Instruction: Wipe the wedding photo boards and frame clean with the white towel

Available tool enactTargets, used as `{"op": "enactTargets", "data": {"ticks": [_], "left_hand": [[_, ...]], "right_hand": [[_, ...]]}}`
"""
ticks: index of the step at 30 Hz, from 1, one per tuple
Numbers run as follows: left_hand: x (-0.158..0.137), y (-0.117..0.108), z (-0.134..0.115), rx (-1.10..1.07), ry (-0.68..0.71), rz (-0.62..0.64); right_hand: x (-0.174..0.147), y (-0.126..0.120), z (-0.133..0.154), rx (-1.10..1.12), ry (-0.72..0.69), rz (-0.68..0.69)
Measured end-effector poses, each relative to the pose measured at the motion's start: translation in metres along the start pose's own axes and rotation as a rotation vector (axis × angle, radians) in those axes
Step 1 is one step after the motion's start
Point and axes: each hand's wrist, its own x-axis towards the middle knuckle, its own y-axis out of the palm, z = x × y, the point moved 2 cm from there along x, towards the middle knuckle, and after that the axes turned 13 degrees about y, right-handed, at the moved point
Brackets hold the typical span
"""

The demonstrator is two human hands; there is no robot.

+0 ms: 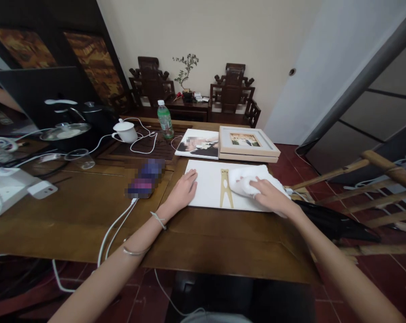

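Bare forearms (117,264), left hand (184,190) flat on white panel (206,184), right hand (266,194) half-curled, holding white cloth (258,172)

White rect. panel (205,190), flat on brown table (216,240), thin dark line along nr edge. Tan A-shaped stand leg (225,176), flat on panel, approx mid; oval hole, 2 prongs twd viewer. White cloth (248,173), bunched, crumpled, over panel's rt part, close beside leg.

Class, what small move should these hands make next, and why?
Perhaps slide the white cloth left over the gold figure. The right hand is on the cloth, which lies on the white board beside that figure; the left hand rests on the board's left side.
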Motion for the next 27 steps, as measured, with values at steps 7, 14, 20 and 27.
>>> {"op": "enactTargets", "data": {"ticks": [7, 14, 20, 27], "left_hand": [[0.000, -0.002, -0.001, 0.020, 0.017, 0.022], [0.000, -0.002, 0.000, 0.036, 0.027, 0.032], [0.000, -0.001, -0.001, 0.040, 0.024, 0.027], [0.000, 0.000, -0.001, 0.032, 0.013, 0.007]], "right_hand": [[0.075, -0.018, 0.019, 0.189, 0.001, -0.036], [0.052, -0.003, 0.021, 0.132, -0.016, -0.075], [-0.034, 0.012, 0.025, 0.035, -0.122, 0.025], [-0.083, 0.008, 0.025, 0.057, -0.192, 0.169]]}}
